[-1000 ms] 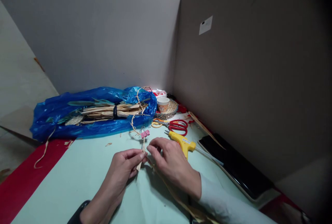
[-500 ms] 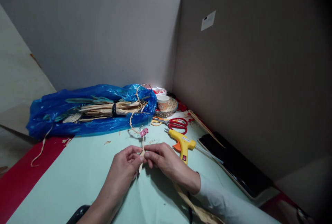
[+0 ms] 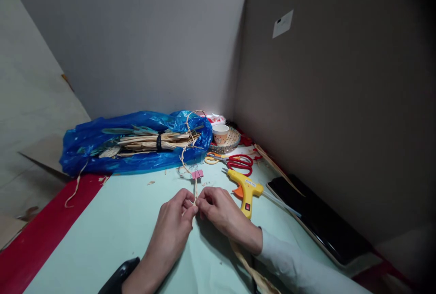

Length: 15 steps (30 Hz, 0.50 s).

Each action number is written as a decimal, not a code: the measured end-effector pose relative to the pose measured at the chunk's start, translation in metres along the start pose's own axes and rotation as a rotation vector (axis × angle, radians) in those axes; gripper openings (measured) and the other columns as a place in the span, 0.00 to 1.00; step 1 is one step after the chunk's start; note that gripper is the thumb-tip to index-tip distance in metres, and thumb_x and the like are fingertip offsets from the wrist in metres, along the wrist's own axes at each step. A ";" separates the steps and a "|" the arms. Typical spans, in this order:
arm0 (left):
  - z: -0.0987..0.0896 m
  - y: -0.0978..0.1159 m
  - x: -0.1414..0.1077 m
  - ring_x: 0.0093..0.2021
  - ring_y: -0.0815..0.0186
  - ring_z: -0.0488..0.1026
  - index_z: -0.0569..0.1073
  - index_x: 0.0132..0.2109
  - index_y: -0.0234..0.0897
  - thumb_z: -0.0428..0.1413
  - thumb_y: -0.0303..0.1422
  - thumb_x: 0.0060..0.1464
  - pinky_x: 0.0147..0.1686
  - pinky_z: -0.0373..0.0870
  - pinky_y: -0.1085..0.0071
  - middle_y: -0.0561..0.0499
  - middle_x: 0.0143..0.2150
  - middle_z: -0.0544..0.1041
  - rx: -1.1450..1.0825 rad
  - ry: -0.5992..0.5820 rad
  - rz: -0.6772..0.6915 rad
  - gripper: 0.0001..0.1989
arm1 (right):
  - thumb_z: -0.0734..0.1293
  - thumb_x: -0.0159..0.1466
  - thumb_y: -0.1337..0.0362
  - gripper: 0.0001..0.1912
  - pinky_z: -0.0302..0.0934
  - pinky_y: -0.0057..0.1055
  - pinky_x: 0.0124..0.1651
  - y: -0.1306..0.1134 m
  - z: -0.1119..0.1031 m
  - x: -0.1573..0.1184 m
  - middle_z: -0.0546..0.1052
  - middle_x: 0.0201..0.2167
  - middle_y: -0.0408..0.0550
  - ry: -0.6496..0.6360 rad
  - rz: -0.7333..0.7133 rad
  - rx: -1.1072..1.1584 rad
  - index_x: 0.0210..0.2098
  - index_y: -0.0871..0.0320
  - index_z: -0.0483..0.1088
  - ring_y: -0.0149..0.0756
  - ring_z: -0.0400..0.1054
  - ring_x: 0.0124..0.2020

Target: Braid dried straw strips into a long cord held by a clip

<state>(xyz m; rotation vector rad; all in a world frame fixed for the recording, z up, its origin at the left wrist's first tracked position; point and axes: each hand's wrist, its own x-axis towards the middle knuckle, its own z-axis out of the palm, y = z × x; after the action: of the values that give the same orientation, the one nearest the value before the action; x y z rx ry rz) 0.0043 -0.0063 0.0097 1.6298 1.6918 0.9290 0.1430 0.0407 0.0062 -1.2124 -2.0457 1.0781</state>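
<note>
Your left hand [image 3: 171,223] and right hand [image 3: 225,212] clamp fingertips on the plant-fibre cord [image 3: 195,188], likely tensioning it against the pink binder clip [image 3: 197,174].

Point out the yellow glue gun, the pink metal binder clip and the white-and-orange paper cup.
Yellow glue gun [image 3: 248,187]: head view, on its body.
Pink metal binder clip [image 3: 197,174]: head view, on its clamp.
White-and-orange paper cup [image 3: 220,137]: head view, on its side.
</note>
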 end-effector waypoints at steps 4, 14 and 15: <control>-0.011 0.005 0.001 0.26 0.64 0.69 0.67 0.29 0.40 0.47 0.34 0.56 0.31 0.60 0.69 0.55 0.23 0.73 0.132 -0.018 -0.012 0.10 | 0.61 0.59 0.69 0.08 0.49 0.24 0.27 0.000 0.001 0.000 0.73 0.21 0.44 0.031 -0.011 -0.024 0.25 0.61 0.68 0.29 0.62 0.23; 0.017 -0.008 -0.020 0.27 0.62 0.76 0.73 0.36 0.37 0.45 0.26 0.59 0.27 0.67 0.69 0.49 0.28 0.78 0.520 0.160 0.354 0.12 | 0.62 0.58 0.68 0.07 0.49 0.23 0.24 0.010 0.009 0.003 0.66 0.17 0.40 0.018 0.024 0.390 0.25 0.62 0.69 0.27 0.58 0.20; 0.022 -0.013 -0.022 0.27 0.62 0.77 0.74 0.39 0.35 0.45 0.24 0.58 0.27 0.68 0.69 0.48 0.29 0.79 0.574 0.189 0.451 0.13 | 0.63 0.58 0.67 0.07 0.49 0.23 0.24 0.011 0.008 0.004 0.66 0.17 0.40 -0.015 0.054 0.482 0.25 0.62 0.69 0.26 0.57 0.20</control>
<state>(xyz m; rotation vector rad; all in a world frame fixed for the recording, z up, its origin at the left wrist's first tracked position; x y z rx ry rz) 0.0158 -0.0269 -0.0145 2.4444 1.8669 0.8654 0.1401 0.0438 -0.0074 -1.0116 -1.6326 1.5002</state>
